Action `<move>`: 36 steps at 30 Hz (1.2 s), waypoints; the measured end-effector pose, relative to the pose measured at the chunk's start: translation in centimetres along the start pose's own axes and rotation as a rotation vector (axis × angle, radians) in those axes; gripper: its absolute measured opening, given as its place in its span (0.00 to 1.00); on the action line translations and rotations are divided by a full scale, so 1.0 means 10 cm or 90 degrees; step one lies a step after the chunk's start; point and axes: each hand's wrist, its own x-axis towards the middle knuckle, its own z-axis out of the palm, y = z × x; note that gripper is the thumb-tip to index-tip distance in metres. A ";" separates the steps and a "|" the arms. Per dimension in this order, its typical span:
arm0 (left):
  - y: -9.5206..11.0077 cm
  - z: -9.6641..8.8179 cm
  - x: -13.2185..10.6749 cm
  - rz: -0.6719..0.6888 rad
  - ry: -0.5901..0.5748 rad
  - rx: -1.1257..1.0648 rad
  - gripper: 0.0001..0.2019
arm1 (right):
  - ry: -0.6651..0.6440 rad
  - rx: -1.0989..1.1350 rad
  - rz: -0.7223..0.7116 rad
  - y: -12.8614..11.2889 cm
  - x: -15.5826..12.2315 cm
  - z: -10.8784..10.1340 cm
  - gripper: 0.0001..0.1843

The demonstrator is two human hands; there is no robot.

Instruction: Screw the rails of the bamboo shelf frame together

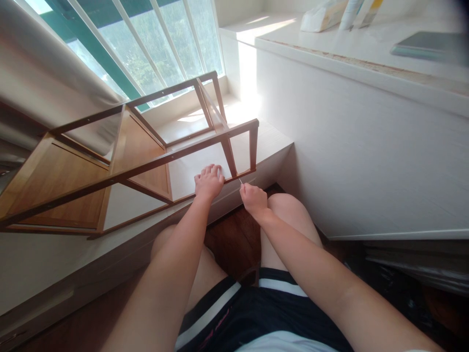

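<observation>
A brown wooden shelf frame (120, 161) lies on its side on a white window ledge (205, 168). My left hand (208, 182) rests on the frame's lower rail near its end, fingers curled over the rail. My right hand (253, 198) is closed in a pinch just below the frame's end post, holding a thin metal tool (241, 182) whose tip points up at the rail's corner. My bare knees and dark shorts show below both arms.
A tall white cabinet (366, 146) stands to the right with a tissue pack (322, 17), bottles and a dark flat device (428, 46) on top. A barred window (154, 44) fills the back. Dark wooden floor lies between my legs.
</observation>
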 end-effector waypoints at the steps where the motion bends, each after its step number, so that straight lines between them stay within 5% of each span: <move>1: 0.00 0.00 0.00 0.001 0.001 -0.002 0.22 | 0.004 -0.008 -0.002 0.00 0.00 -0.01 0.26; 12: -0.02 0.03 0.02 0.003 0.004 -0.008 0.21 | 0.001 0.074 -0.007 0.05 0.02 0.08 0.28; 23: -0.01 0.02 0.02 0.005 0.009 0.001 0.21 | 0.022 0.634 0.008 0.08 0.10 0.33 0.24; 32: -0.01 0.01 0.01 0.008 0.018 0.005 0.21 | -0.118 0.999 0.068 0.01 0.08 0.33 0.20; 36: 0.00 0.00 0.01 0.004 0.009 0.007 0.21 | -0.164 1.037 0.075 0.00 0.07 0.30 0.19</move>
